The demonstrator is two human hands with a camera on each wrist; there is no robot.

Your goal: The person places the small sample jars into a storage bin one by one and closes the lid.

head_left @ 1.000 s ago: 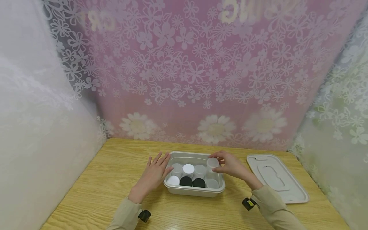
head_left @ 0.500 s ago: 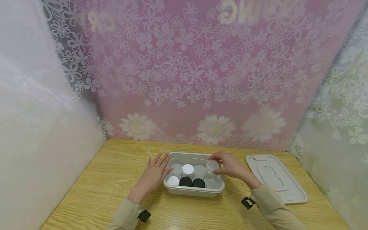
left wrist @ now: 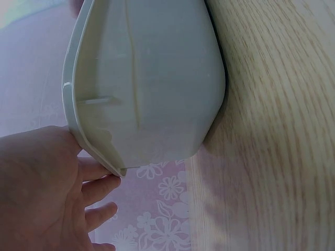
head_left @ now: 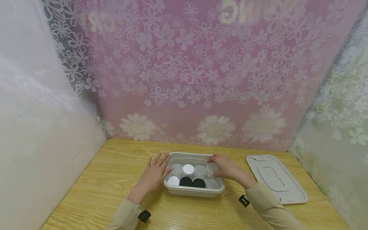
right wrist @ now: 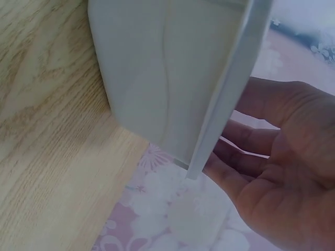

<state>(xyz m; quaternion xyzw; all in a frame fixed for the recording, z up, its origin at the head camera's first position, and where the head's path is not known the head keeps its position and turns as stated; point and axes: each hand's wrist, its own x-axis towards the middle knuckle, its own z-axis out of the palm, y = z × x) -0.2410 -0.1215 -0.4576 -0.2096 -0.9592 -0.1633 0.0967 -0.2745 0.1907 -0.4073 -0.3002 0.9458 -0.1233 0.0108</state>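
A pale plastic box (head_left: 194, 191) on the table holds two rows of small round jars. In its back right corner my right hand (head_left: 228, 166) holds a translucent jar (head_left: 211, 168) between thumb and fingers, down inside the rim. My left hand (head_left: 152, 175) rests on the left rim, fingers straight and spread, thumb reaching over the edge. In the left wrist view, the fingers (left wrist: 99, 188) lie beside the box corner. The right wrist view shows my right hand (right wrist: 282, 151) over the rim; the box wall hides the jar there.
Other jars in the box have a white lid (head_left: 188, 169), a black lid (head_left: 186, 181) or a translucent lid (head_left: 212, 183). The box's pale lid (head_left: 277, 179) lies on the wooden table (head_left: 115, 179) to the right. Floral curtains (head_left: 195, 80) stand behind and on both sides.
My right hand has moved slightly down into the box with the translucent jar, and its wrist has shifted a little left. My left hand has stayed on the rim.
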